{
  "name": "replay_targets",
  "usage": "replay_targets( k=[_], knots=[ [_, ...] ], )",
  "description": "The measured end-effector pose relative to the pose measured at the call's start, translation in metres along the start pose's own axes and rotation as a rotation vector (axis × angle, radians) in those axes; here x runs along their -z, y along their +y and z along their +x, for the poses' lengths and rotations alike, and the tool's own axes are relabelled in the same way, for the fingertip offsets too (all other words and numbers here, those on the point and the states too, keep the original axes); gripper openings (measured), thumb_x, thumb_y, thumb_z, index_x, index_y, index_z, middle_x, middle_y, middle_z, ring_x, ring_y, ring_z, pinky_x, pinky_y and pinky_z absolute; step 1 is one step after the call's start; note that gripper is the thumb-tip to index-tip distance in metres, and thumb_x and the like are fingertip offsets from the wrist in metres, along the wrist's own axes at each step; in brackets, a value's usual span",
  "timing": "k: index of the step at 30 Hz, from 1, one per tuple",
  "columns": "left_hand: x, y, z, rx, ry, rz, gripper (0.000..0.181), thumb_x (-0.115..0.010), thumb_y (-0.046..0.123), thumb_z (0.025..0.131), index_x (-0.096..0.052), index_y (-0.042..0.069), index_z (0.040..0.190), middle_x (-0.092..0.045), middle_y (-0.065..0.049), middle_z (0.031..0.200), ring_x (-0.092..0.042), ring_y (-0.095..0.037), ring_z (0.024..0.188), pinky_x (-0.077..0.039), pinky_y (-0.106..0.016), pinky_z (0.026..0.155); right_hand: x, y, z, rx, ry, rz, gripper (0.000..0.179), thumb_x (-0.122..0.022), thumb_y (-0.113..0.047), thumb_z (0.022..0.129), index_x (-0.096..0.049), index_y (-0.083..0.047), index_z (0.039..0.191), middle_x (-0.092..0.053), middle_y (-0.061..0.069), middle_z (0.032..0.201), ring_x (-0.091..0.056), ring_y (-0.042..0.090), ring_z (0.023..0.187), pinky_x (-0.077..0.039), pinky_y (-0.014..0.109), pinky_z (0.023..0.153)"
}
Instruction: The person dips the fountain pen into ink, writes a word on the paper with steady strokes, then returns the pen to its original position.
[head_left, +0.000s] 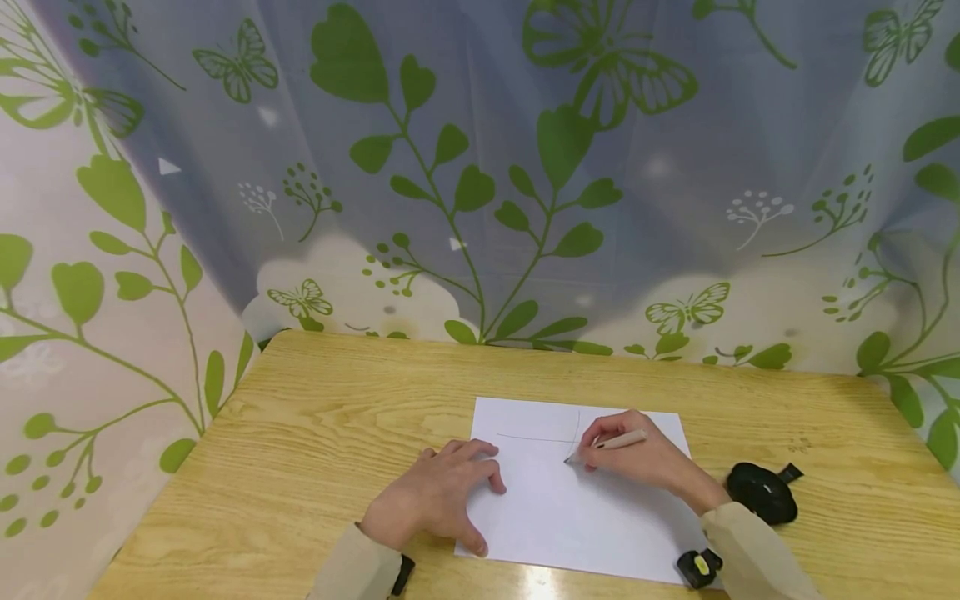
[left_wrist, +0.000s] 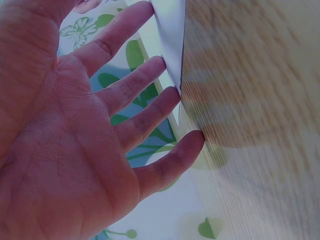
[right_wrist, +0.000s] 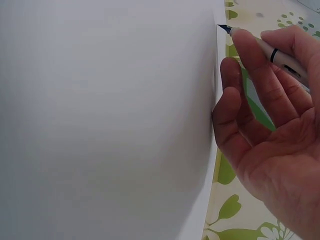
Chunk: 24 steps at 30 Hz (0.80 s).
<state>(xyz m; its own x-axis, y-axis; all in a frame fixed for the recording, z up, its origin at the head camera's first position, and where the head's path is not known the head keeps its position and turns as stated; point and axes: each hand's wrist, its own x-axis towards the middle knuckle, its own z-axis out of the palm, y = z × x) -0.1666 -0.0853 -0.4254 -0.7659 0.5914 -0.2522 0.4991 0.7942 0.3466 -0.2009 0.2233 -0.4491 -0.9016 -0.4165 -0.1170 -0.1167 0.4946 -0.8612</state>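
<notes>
mostly ones and twos, with a single six

one counter (head_left: 337, 400), one sheet of white paper (head_left: 585, 517), two drawn lines (head_left: 536, 438), one pen (head_left: 622, 439). one left grip (head_left: 446, 492) and one right grip (head_left: 633, 454), making two; beige sleeves (head_left: 360, 567), also two. in black, one rounded object (head_left: 759, 492) and two small pieces (head_left: 694, 570), one by each sleeve. printed butterflies (head_left: 236, 62) total six in the head view, some cut off by its edge; how many cloths (head_left: 450, 83) carry them cannot be told.
</notes>
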Motion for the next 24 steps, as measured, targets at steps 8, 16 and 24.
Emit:
replay_targets(
  k=[8, 16, 24],
  knots=[
    [0.0006, 0.0000, -0.0006, -0.003, -0.003, -0.008, 0.053, -0.095, 0.042, 0.065, -0.062, 0.033, 0.105, -0.043, 0.004, 0.157, -0.040, -0.032, 0.145, -0.038, -0.070, 0.106, -0.0013, 0.0001, 0.0002, 0.033, -0.028, 0.027, 0.016, -0.074, -0.017, 0.092, -0.074, -0.002, 0.097, -0.077, 0.012, 0.081, -0.057, 0.006, 0.063, -0.042, 0.021, 0.059],
    [0.0000, 0.0001, -0.0012, -0.004, 0.002, -0.015, 0.052, -0.095, 0.042, 0.065, -0.062, 0.032, 0.104, -0.045, 0.003, 0.156, -0.041, -0.031, 0.144, -0.038, -0.069, 0.106, -0.0041, -0.0003, 0.0002, 0.060, -0.050, 0.029, 0.015, -0.074, -0.018, 0.092, -0.074, -0.004, 0.096, -0.077, 0.010, 0.079, -0.051, 0.003, 0.060, -0.041, 0.020, 0.057],
    [0.0000, 0.0003, -0.0015, -0.006, 0.007, -0.020, 0.052, -0.095, 0.041, 0.065, -0.062, 0.032, 0.104, -0.045, 0.002, 0.155, -0.041, -0.031, 0.144, -0.039, -0.069, 0.105, -0.0088, -0.0027, 0.0004, 0.091, -0.072, 0.032, 0.013, -0.075, -0.017, 0.091, -0.075, -0.004, 0.095, -0.077, 0.011, 0.079, -0.052, 0.001, 0.060, -0.042, 0.019, 0.057]
  ],
)
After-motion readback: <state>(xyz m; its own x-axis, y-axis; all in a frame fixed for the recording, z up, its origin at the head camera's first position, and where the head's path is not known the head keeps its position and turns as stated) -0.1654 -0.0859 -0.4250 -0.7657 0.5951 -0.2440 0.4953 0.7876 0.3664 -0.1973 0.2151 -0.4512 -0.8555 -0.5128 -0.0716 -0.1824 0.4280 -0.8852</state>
